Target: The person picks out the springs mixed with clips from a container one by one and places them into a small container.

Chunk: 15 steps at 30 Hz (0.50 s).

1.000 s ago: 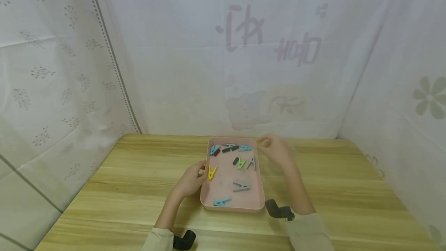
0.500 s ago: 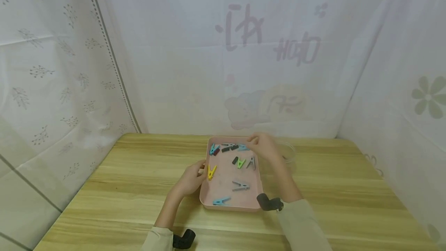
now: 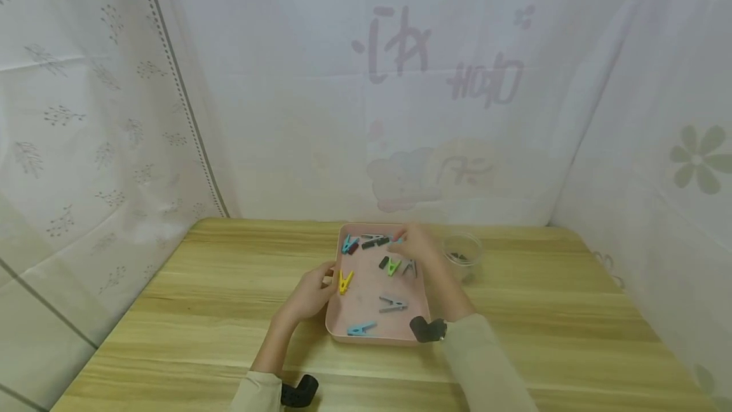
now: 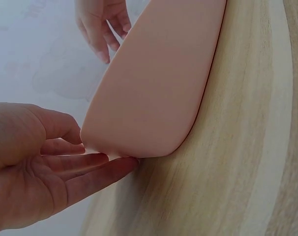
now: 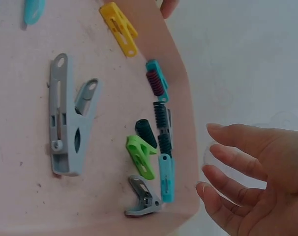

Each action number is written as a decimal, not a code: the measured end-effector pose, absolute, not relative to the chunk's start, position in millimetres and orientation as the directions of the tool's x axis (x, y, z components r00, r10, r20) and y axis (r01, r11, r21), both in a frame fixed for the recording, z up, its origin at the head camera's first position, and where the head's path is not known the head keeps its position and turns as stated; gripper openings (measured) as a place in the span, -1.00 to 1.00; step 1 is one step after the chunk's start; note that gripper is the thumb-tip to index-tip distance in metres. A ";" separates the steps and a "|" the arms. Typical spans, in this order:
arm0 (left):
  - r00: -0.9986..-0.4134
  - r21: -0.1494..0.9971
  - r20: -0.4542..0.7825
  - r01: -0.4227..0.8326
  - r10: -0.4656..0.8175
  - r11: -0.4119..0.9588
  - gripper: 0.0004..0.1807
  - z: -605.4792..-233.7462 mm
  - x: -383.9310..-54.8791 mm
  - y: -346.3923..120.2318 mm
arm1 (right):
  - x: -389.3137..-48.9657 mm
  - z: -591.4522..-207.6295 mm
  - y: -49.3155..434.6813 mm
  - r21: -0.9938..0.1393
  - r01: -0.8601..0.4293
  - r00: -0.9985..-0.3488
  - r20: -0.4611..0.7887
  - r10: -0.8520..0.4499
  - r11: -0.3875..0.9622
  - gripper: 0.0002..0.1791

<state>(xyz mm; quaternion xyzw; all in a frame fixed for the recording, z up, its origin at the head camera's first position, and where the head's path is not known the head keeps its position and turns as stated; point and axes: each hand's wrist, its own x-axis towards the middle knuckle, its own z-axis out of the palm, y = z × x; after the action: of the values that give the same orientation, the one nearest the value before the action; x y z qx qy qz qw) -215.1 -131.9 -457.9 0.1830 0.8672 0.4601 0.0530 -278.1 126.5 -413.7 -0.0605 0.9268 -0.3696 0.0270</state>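
A pink tray [image 3: 366,285] stands on the table with clothespins lying in it. My left hand [image 3: 311,294] holds its left edge; in the left wrist view the thumb and fingers [image 4: 104,174] are at the rim and outer wall. Over the tray's far right part hangs my right hand [image 3: 416,245], fingers apart and loosely bent, nothing visible between them in the right wrist view. Nearest it lie a blue clothespin [image 5: 166,177] and black ribbed cylinders [image 5: 160,115]. Also in the tray are a green clothespin [image 5: 140,156], a yellow one [image 5: 120,29], grey ones [image 5: 65,118] and a dark red ribbed cylinder [image 5: 155,82].
Right of the tray stands a clear round container [image 3: 463,250] with small dark pieces inside. The wooden table [image 3: 543,323] reaches back to a patterned curtain [image 3: 320,113], and similar curtains hang at both sides.
My right hand has moved left from the tray's right rim to over its far right part, bringing the clear container into view. My left hand has stayed at the tray's left edge.
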 end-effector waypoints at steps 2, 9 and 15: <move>-0.928 0.815 0.085 0.275 0.363 0.511 -0.52 -457.9 -214.8 -132.8 | -278.8 -415.8 123.1 -0.684 -0.083 -0.991 -0.021 -0.132 0.725 -0.68; -0.932 0.814 0.089 0.272 0.352 0.513 -0.52 -457.3 -213.6 -133.4 | -281.6 -423.6 115.6 -0.649 -0.057 -0.992 -0.049 -0.116 0.758 -0.75; -0.934 0.818 0.084 0.263 0.347 0.511 -0.52 -456.0 -212.5 -131.4 | -284.8 -430.8 113.1 -0.649 -0.056 -0.994 -0.032 -0.101 0.759 -0.73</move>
<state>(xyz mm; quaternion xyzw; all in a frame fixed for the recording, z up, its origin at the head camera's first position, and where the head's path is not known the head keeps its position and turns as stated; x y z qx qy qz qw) -212.5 -131.4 -456.0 0.1756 0.8680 0.4622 0.0451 -284.8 113.1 -430.8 -0.0419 0.9372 -0.3447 0.0327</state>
